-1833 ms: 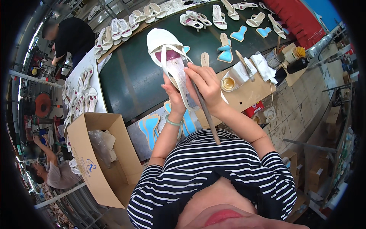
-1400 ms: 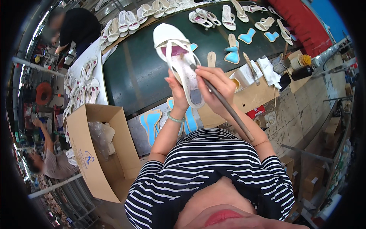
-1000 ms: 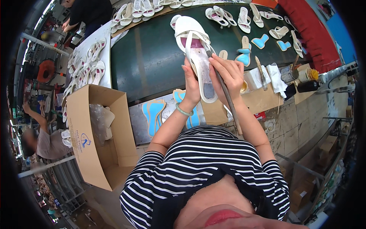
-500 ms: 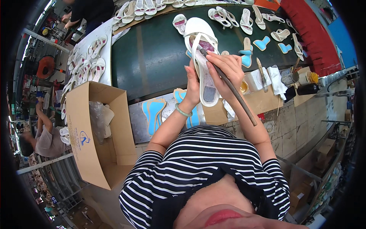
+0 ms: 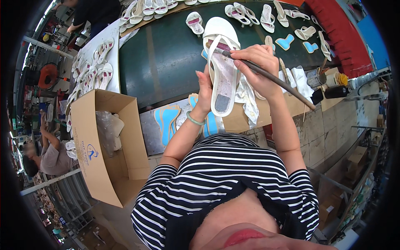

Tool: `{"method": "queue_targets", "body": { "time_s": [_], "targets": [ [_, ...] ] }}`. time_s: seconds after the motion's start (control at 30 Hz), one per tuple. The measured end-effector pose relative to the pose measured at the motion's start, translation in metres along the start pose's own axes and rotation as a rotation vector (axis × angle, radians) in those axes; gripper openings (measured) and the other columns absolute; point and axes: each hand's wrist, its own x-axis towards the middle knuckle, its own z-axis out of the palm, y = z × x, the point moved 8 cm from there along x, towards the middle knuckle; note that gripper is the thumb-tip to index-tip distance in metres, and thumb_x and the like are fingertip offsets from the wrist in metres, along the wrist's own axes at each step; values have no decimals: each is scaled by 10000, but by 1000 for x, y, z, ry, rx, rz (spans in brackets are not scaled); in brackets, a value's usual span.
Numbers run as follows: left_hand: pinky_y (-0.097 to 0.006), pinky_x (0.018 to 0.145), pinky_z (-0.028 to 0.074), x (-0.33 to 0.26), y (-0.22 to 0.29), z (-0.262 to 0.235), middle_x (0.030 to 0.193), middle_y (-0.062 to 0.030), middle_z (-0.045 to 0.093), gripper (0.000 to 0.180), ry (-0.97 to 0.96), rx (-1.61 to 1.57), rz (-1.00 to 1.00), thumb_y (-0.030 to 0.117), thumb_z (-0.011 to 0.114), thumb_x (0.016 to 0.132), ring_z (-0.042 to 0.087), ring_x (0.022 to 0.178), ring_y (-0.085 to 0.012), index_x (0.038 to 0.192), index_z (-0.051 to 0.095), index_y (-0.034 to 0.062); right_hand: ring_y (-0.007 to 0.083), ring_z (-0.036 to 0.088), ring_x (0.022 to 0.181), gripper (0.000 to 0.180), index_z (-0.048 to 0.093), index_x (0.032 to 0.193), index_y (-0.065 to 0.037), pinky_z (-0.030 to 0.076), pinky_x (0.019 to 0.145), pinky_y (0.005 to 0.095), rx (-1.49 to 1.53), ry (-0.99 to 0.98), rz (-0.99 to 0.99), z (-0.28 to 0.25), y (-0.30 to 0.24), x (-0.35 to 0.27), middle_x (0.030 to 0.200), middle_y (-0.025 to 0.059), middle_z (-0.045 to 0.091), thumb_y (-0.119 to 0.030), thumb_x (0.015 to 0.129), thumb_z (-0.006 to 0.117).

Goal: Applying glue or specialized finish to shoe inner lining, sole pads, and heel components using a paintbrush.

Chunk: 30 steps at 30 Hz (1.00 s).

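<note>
A white sandal (image 5: 224,79) with crossed straps and a grey heel patch is held over the bench, its toe pointing away from me. My left hand (image 5: 203,89) grips it along the left side, with most of the fingers hidden beneath it. My right hand (image 5: 260,68) is closed round a long-handled brush (image 5: 281,83). The brush's tip lies inside the sandal by the strap, near the toe; whether it touches the insole is hard to tell. A crumpled white cloth (image 5: 248,102) lies just under the right hand.
A dark green belt (image 5: 166,62) carries several white sandals and blue-topped sole pieces (image 5: 285,42). More blue pieces (image 5: 167,121) lie near my left forearm. An open cardboard box (image 5: 98,146) stands at left, and a dark bottle (image 5: 336,92) at right. Other people are at the left.
My right hand has moved right and slightly up, swinging the brush handle outward to a flatter slant. The sandal has shifted slightly right. More of the white cloth shows.
</note>
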Motion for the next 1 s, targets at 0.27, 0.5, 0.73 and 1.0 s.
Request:
{"method": "queue_targets", "body": {
  "time_s": [0.27, 0.5, 0.73, 1.0],
  "targets": [
    [-354, 994, 447, -3, 1, -3, 1357, -97, 473, 841, 13, 50, 11, 719, 140, 921, 509, 1211, -191, 1455, 273, 83, 116, 553, 624, 81, 733, 802, -116, 303, 694, 300, 59, -82, 79, -7, 7, 2, 657, 1, 656, -131, 723, 728],
    [-347, 982, 450, -3, -1, -5, 1350, -100, 478, 864, 17, 76, 22, 737, 142, 910, 506, 1212, -189, 1452, 274, 77, 132, 550, 617, 77, 738, 770, -91, 323, 665, 302, 214, -98, 226, -16, 15, -1, 660, 29, 668, -150, 721, 727],
    [-333, 949, 463, -1, 4, -7, 1316, -93, 497, 852, 43, 95, 56, 730, 148, 916, 520, 1170, -172, 1451, 275, 79, 144, 499, 563, 75, 735, 768, -84, 322, 688, 301, 111, -103, 208, -21, 2, -8, 641, 24, 657, -146, 725, 732],
    [-328, 954, 452, 6, 10, -10, 1302, -85, 501, 795, 94, 83, 126, 684, 135, 947, 522, 1156, -171, 1440, 290, 80, 141, 514, 562, 47, 711, 755, -67, 314, 680, 306, 85, -49, 198, -23, -22, -22, 638, 26, 643, -110, 736, 717]
  ]
}}
